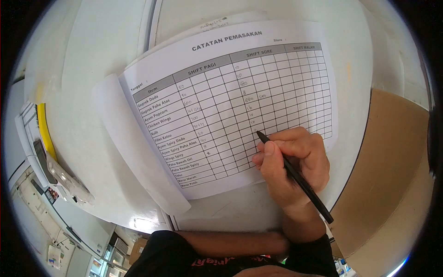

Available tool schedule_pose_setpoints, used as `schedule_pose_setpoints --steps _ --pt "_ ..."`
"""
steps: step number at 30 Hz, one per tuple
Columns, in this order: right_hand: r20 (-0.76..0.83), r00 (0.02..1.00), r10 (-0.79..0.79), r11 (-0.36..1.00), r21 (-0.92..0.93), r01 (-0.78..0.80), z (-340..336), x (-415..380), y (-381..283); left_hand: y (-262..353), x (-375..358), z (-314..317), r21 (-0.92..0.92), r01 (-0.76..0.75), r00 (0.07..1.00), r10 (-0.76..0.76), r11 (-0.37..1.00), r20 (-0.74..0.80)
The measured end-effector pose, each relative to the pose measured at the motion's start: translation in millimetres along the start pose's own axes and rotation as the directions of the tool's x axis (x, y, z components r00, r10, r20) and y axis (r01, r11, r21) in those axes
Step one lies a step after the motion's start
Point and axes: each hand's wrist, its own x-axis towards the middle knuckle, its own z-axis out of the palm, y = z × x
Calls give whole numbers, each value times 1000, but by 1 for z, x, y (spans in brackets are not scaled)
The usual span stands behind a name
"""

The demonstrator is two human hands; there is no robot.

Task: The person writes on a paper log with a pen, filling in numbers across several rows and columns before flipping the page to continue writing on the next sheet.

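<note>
A printed form headed "CATATAN PEMASAKAN" (212,184) lies tilted on the white surface, its left side curled over. Handwritten numbers fill part of its SHIFT PAGI and SHIFT SORE columns. My right hand (297,164) is closed around a black pen (304,187) and rests on the lower right of the sheet. The pen's tip is at a cell in the SHIFT SORE column, below a row of written figures. My left forearm lies across my body at the bottom, and the left hand itself is out of sight behind the right arm.
Under the form, more paper (221,22) pokes out at the top. A brown cardboard piece (392,152) stands at the right. At the left edge are a yellow-edged item (44,131) and a clear plastic packet (69,182). A seam runs through the white worktop (101,37).
</note>
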Motion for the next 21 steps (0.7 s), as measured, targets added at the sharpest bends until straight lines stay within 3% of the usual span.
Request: schedule_pose_setpoints --steps 17,21 --pt "-4 1000 -28 1000 -8 28 1 1 0 1 6 4 8 75 997 -75 997 1" --pt "5 1000 -26 1000 -8 26 0 1 -1 -12 15 11 2 4 999 -4 1000 36"
